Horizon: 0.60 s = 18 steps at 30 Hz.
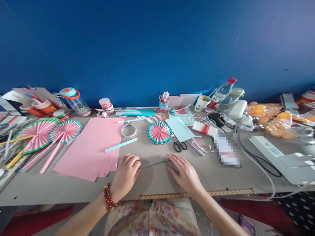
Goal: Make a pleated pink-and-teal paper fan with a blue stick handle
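My left hand [126,175] rests on the grey table [152,183] with fingers curled, its fingertips on the left end of a thin grey strip [155,163]. My right hand [184,172] lies flat with fingers stretched out, fingertips at the strip's right end. A stack of pink paper sheets [92,147] lies just left of my left hand, a pale blue paper strip [121,145] across its edge. A round pink-and-teal paper fan [159,132] lies beyond the hands. Black scissors [179,144] lie right of it.
Two pink fans on sticks [49,132] lie far left beside red cups [40,106]. A tape ring [128,130], pen cup [163,103], water bottle [221,93], cables, a white power strip [268,147] and bagged orange balls [278,123] crowd the back and right. A ruler [197,194] lines the front edge.
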### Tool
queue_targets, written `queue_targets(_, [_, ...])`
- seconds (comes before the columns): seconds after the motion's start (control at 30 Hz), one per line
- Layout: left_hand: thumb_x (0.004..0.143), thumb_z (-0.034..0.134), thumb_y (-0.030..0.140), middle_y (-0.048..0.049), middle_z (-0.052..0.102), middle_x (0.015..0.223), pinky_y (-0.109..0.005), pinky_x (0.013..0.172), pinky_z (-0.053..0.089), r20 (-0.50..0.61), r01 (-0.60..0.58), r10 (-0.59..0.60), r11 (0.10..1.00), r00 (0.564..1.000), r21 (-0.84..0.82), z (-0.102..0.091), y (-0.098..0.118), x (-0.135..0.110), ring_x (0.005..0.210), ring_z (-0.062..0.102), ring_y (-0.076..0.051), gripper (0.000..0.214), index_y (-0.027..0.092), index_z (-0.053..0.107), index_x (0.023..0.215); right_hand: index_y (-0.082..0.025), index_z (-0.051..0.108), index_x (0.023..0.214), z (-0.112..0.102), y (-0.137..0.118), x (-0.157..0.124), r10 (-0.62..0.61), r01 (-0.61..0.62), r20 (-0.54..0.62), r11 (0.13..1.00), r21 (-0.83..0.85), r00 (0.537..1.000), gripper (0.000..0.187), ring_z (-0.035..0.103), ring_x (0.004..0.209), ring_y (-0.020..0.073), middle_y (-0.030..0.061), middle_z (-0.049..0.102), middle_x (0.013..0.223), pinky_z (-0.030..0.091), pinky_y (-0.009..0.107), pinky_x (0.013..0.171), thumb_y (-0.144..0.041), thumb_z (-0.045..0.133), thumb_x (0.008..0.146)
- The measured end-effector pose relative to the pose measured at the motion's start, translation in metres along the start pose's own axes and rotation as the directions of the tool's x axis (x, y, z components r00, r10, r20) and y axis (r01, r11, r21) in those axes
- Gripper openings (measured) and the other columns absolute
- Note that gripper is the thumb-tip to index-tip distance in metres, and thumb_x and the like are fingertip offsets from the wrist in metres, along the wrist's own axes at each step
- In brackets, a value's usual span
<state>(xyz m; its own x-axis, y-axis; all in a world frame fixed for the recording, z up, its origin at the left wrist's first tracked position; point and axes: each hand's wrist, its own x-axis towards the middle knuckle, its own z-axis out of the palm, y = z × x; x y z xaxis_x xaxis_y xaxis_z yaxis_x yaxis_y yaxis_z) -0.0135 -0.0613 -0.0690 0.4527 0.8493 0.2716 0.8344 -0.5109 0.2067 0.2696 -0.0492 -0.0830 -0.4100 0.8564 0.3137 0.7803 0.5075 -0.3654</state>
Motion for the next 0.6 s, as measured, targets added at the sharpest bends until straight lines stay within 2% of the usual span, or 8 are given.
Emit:
queue_targets(0.13, [0.096, 0.045, 0.012, -0.0043, 0.067, 0.105, -0.048, 0.106, 0.042, -0.046, -0.015, 0.013, 0.999, 0.999, -0.031, -0.001, 0.0, -0.003, 0.103, 0.062, -0.021, 0.016, 0.021, 0.059, 0.094, -0.022, 0.056, 0.134, 0.0, -0.002, 0.011, -0.029, 0.03, 0.016, 0.999, -0.014, 0.999, 0.043, 0.064, 0.11, 0.0238, 0.0092, 0.068, 0.122, 0.053, 0.04, 0.094, -0.017, 0.052, 0.091])
queue_targets(0.27, [0.097, 0.044, 0.011, -0.0012, 0.066, 0.09, -0.047, 0.104, 0.043, -0.048, -0.006, 0.003, 0.999, 0.999, -0.045, -0.003, 0.001, -0.003, 0.089, 0.063, -0.018, 0.016, 0.021, 0.056, 0.094, -0.023, 0.069, 0.104, -0.002, -0.006, 0.023, -0.074, 0.074, 0.048, 0.997, 0.002, 0.996, 0.022, 0.066, 0.094, 0.0213, 0.0068, 0.072, 0.102, 0.054, 0.034, 0.084, -0.017, 0.051, 0.093])
queue_targets(0.37, [0.097, 0.043, 0.011, 0.0008, 0.063, 0.08, -0.046, 0.102, 0.045, -0.047, 0.005, -0.006, 0.999, 0.999, -0.042, -0.004, -0.003, -0.004, 0.078, 0.062, -0.016, 0.017, 0.021, 0.055, 0.09, -0.022, 0.07, 0.089, -0.003, -0.002, 0.03, -0.123, 0.12, 0.074, 0.992, 0.042, 0.99, 0.024, 0.066, 0.082, 0.0184, 0.0052, 0.071, 0.088, 0.052, 0.029, 0.075, -0.022, 0.047, 0.098])
queue_targets(0.47, [0.098, 0.043, 0.011, 0.0006, 0.064, 0.081, -0.046, 0.103, 0.044, -0.058, -0.007, 0.006, 1.0, 0.998, -0.023, -0.01, -0.015, -0.004, 0.08, 0.062, -0.017, 0.018, 0.022, 0.057, 0.092, -0.022, 0.069, 0.083, -0.006, 0.004, 0.033, -0.129, 0.123, 0.105, 0.99, 0.064, 0.986, 0.027, 0.066, 0.077, 0.0179, 0.0038, 0.07, 0.08, 0.05, 0.028, 0.071, -0.029, 0.048, 0.099])
queue_targets(0.6, [0.099, 0.043, 0.017, -0.001, 0.066, 0.082, -0.047, 0.101, 0.043, -0.074, 0.033, -0.029, 0.998, 0.997, 0.054, -0.027, -0.044, 0.0, 0.084, 0.062, -0.019, 0.019, 0.022, 0.061, 0.092, -0.022, 0.068, 0.081, -0.012, 0.011, 0.035, -0.024, 0.017, 0.112, 0.997, 0.069, 0.993, 0.032, 0.066, 0.075, 0.0179, 0.0036, 0.069, 0.081, 0.049, 0.026, 0.066, -0.034, 0.046, 0.1])
